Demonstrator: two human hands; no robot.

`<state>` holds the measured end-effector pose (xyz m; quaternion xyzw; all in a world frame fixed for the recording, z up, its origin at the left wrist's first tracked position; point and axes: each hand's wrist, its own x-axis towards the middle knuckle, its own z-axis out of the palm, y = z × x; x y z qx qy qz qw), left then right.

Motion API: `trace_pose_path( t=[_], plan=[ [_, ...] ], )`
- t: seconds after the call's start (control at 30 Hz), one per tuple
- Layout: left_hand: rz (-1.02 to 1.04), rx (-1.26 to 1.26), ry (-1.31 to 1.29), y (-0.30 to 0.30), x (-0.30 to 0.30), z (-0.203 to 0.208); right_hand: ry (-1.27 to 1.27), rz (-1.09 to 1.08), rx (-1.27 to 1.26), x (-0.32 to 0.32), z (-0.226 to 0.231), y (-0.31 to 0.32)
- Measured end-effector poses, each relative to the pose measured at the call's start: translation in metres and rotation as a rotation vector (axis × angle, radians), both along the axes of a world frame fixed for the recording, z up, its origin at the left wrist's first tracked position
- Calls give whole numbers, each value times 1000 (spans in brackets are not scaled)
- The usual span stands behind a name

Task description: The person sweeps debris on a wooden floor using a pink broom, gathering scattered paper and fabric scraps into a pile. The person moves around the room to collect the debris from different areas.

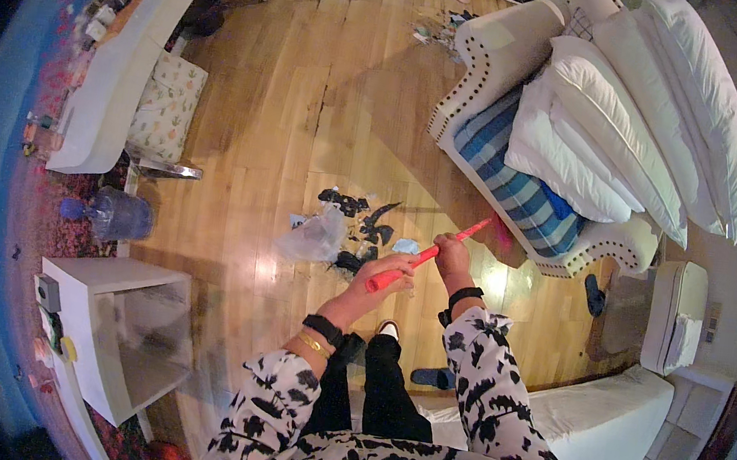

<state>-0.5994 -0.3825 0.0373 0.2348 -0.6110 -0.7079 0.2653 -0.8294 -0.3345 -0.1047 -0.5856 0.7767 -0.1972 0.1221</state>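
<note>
A long red pole (pixel 427 254), resembling a broom handle, slants from close to me toward the sofa; its far end fades near a pinkish patch (pixel 502 234), and I cannot make out what is on it. My left hand (pixel 378 283) is closed round the pole's near end. Further along, my right hand (pixel 453 256) also grips it. On the wooden floor (pixel 253 126) beyond my hands lies a heap of litter: a crumpled clear plastic bag (pixel 318 235), black scraps (pixel 378 227) and a pale blue piece (pixel 405 246).
A studded sofa (pixel 499 45) with stacked white pillows (pixel 600 111) stands at the far right. More litter (pixel 441 31) lies by its far side. On the left are a white open cabinet (pixel 122 279), a large water bottle (pixel 120 214) and a patterned stool (pixel 169 103). A slipper (pixel 432 377) lies near my feet.
</note>
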Motion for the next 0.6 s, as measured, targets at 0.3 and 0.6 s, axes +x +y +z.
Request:
trace_pose_path(
  t=[0.3, 0.6],
  plan=[
    [303, -9, -175, -4, 105, 52, -129, 228, 62, 123, -17, -66],
    [281, -207, -184, 9, 161, 91, -37, 413, 104, 165, 69, -79]
  ],
)
